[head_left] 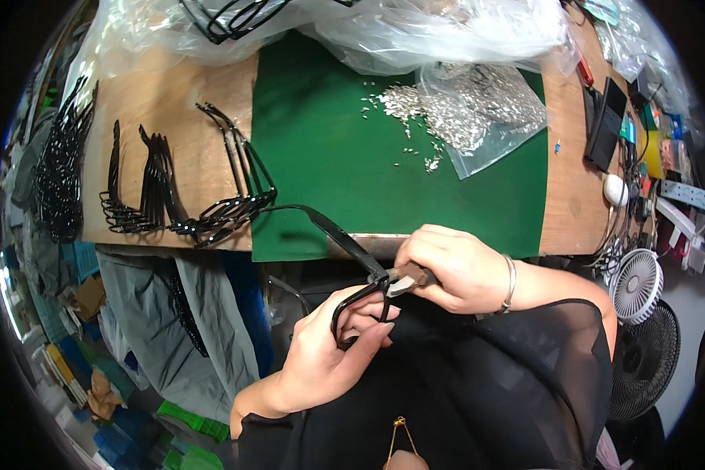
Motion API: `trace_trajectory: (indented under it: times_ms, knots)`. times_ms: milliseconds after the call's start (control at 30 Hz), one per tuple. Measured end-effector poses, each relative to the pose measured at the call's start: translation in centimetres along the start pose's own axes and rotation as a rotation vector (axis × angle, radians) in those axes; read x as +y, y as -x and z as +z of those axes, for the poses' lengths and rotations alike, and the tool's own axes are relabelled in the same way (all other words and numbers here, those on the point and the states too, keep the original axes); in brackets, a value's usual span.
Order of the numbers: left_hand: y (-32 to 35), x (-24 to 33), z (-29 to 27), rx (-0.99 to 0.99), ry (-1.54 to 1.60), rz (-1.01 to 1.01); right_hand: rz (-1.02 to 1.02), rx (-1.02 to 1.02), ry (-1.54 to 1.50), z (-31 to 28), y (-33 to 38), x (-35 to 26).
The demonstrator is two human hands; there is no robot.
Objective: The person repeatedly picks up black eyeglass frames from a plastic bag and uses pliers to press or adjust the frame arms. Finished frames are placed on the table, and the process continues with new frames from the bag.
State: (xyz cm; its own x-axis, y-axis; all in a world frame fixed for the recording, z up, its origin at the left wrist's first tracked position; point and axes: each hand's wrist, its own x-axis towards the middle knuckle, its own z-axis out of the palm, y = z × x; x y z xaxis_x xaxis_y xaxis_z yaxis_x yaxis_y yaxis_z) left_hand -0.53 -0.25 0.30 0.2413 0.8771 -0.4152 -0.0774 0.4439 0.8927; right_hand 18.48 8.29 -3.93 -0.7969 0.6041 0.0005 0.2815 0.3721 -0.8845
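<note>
Fingers of the left hand (318,362) pinch a black glasses frame (359,253) at the tabletop's (182,84) near edge; those of the right hand (464,271) clasp a plier-like tool (403,285) by its hinge. It seems unfinished; whether other frames (158,174) are finished, I cannot tell.

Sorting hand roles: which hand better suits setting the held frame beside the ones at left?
Probably the left hand: it holds the black glasses frame and is nearer the other frames; the right hand grips pliers.

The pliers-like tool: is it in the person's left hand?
No, the right hand grips the pliers-like tool, while the left hand holds a black glasses frame.
</note>
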Motion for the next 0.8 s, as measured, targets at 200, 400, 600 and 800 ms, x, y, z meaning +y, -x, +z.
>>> trace_trajectory:
  times_ms: [200,400,600,800]
  knots:
    - [-0.6,-0.1,0.2,-0.022,-0.391,0.145,-0.165,-0.061,0.055,-0.6,-0.7,1.0]
    - [-2.2,-0.5,-0.8,-0.092,-0.730,0.421,-0.194,0.039,0.247,0.3,-0.3,2.2]
    - [-1.6,-1.0,-1.2,-0.011,-0.542,0.197,-0.046,0.047,0.201,0.5,-0.5,1.8]
    - [-3.8,-0.4,-5.5,0.180,-0.435,0.096,0.162,-0.010,0.170,-1.0,-0.4,2.2]
